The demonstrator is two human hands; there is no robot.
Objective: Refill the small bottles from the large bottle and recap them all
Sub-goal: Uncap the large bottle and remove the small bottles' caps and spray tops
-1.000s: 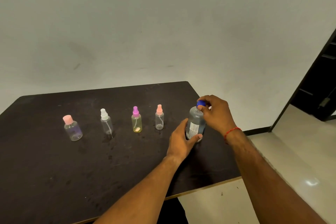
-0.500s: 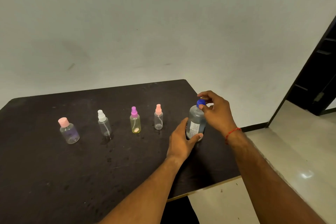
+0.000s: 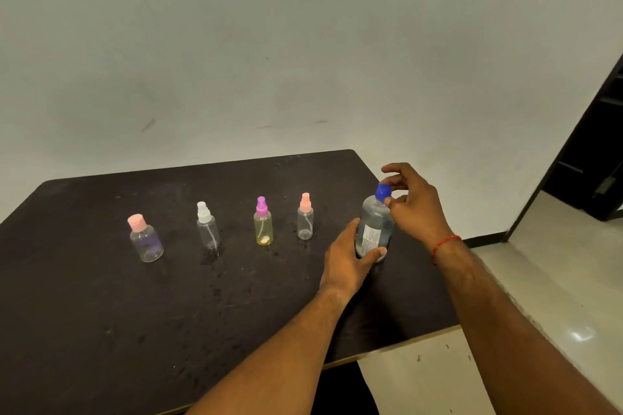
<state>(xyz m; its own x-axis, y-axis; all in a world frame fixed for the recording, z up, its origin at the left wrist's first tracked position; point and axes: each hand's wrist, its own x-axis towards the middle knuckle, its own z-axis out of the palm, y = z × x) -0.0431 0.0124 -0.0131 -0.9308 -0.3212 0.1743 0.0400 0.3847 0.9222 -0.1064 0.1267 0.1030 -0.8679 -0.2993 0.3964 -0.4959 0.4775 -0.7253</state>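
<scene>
**Opening the large bottle.** Near the right edge of the dark surface [image 3: 101, 313], the left hand [image 3: 347, 259] is wrapping its grip around the lower body of the large bottle [image 3: 374, 229], which is standing upright. Above it, the right hand [image 3: 414, 205] is pinching the blue cap [image 3: 383, 193] between thumb and fingertips. The step in hand is probably unscrewing. The left grip should be pressing the base flat while the right is turning only the cap. Farther left, the small bottles [image 3: 305, 219] are standing capped in a row.

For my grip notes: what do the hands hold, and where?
Left hand grips the large bottle low on its body; right hand pinches its blue cap.
</scene>
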